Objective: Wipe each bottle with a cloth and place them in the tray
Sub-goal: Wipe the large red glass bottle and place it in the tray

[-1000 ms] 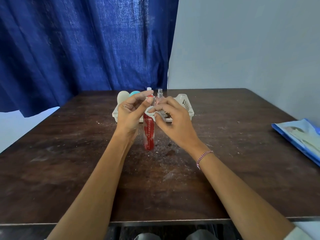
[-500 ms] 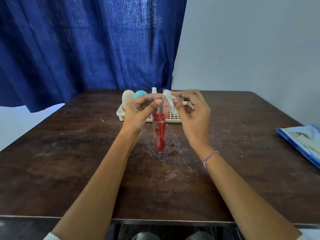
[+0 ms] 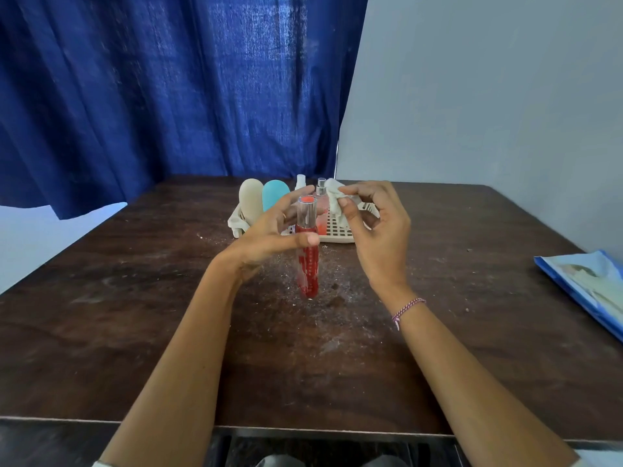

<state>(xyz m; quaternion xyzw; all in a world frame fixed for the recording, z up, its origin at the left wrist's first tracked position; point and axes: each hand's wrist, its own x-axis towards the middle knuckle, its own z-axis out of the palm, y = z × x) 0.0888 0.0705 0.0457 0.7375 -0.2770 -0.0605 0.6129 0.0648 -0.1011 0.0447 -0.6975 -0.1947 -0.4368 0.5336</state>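
Observation:
A tall red bottle point(image 3: 307, 264) with a clear cap stands upright on the dark wooden table point(image 3: 168, 332). My left hand point(image 3: 269, 234) holds it at the upper body, thumb across the front. My right hand point(image 3: 377, 230) is raised just right of the cap and pinches a small white cloth point(image 3: 333, 197) between thumb and fingers, clear of the bottle. Behind them sits the white slotted tray point(image 3: 337, 230). Standing in it are a beige bottle point(image 3: 251, 200), a turquoise bottle point(image 3: 274, 195), a white-capped bottle point(image 3: 300, 182) and a clear pink spray bottle point(image 3: 322, 193).
A blue and white plastic packet point(image 3: 586, 284) lies at the table's right edge. A dark blue curtain point(image 3: 168, 89) hangs behind the table, beside a grey wall point(image 3: 488, 96). Crumbs and dust speckle the tabletop around the red bottle.
My right hand has lifted the cloth off the red bottle's cap and up to the right. My left hand has slid down from the cap, which now shows.

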